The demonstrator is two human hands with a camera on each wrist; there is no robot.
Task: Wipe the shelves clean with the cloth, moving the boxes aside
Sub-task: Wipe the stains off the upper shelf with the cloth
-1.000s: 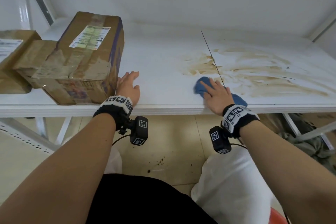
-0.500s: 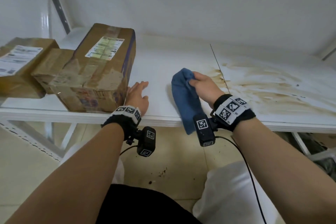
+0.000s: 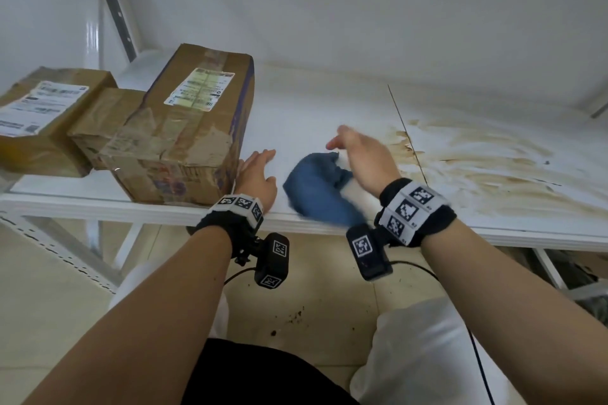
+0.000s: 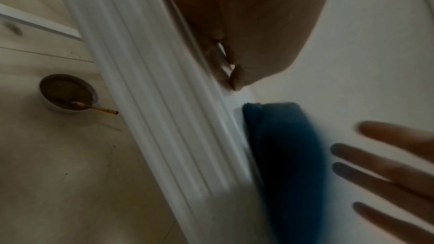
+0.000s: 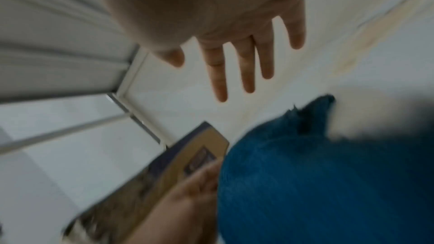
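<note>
A white shelf [image 3: 312, 102] carries brown smeared stains [image 3: 493, 161] on its right half. A bunched blue cloth [image 3: 316, 187] lies blurred at the shelf's front edge, also seen in the left wrist view [image 4: 281, 155] and the right wrist view [image 5: 328, 173]. My right hand [image 3: 358, 154] hovers just above it with fingers [image 5: 246, 66] straight and spread, holding nothing. My left hand [image 3: 256, 174] rests flat on the shelf against the side of a large taped cardboard box [image 3: 184, 128]. A smaller box [image 3: 98, 122] and a labelled box [image 3: 42, 115] stand further left.
A perforated upright [image 3: 118, 13] stands at the back left, with the wall close behind the shelf. Below, on the tiled floor, dark crumbs [image 3: 296, 316] are scattered, and a bowl of brown liquid with a brush [image 4: 68, 94] sits near the shelf.
My right hand lifted the cloth off the stains, carried it left and let it go; its fingers now spread above it. The left hand stayed by the big box.
</note>
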